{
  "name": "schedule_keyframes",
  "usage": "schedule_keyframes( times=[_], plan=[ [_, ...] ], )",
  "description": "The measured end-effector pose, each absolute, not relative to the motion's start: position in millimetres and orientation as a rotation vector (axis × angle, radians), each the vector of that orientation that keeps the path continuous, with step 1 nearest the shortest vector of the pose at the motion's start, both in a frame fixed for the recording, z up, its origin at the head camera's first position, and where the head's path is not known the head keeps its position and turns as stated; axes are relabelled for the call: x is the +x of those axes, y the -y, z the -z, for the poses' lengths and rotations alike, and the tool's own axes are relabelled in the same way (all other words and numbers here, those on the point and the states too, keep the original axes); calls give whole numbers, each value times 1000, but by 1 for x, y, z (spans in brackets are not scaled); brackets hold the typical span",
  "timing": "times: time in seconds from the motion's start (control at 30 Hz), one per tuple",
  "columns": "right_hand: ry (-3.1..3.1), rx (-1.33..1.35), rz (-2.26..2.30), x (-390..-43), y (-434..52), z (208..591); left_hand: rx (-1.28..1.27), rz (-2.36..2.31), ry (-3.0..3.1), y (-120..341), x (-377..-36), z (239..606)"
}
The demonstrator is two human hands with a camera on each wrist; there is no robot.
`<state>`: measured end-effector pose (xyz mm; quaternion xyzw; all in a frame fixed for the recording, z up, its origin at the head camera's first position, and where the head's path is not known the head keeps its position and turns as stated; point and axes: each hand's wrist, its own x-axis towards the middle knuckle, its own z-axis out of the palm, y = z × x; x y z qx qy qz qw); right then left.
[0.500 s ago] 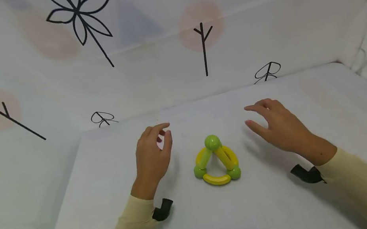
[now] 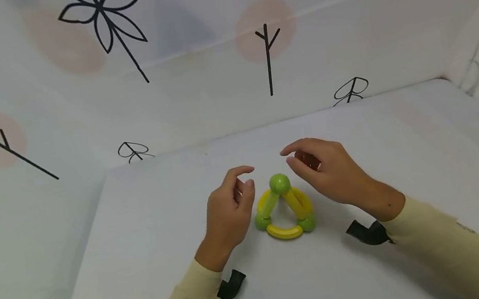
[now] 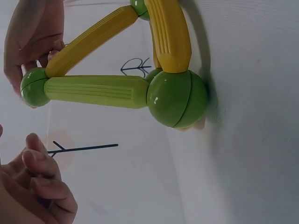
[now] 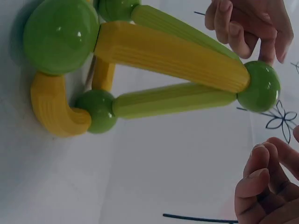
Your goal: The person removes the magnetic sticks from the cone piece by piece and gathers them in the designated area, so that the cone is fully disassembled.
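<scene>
Green-and-yellow plastic rod-and-ball pyramid point(image 2: 283, 210) standing at centre of white cloth-covered bench point(image 2: 145, 269), left hand point(image 2: 229, 212) just beside it on the left, right hand point(image 2: 325, 170) near its top ball on the right, patterned cloth backdrop point(image 2: 191, 84) behind.

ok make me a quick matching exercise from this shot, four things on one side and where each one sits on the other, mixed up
Things:
1. left hand
2. right hand
3. top green ball
4. curved yellow piece

Places:
a. lying on the table at the near side of the toy's base
b. at the peak of the toy
c. just left of the toy, fingers curled, holding nothing
d. above and right of the toy, fingers bent toward the peak

Pairs: 1-c, 2-d, 3-b, 4-a
</scene>
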<state>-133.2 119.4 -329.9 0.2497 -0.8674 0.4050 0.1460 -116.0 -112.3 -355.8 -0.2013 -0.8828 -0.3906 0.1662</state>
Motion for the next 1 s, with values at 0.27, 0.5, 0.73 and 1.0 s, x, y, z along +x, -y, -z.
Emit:
schedule_keyframes(
  times=[0.27,0.5,0.73,1.0],
  plan=[
    [2556,796,-1227,-135,-112,339,-737,1029,2714,113,-120,356],
    [2624,903,-1318,-134,-114,340,-805,970,2769,115,-122,364],
    [2632,1028,-1352,-134,-114,337,-845,993,2756,113,-123,368],
    [2622,1091,-1325,-133,-116,340,-819,1054,2733,112,-121,367]
  ],
)
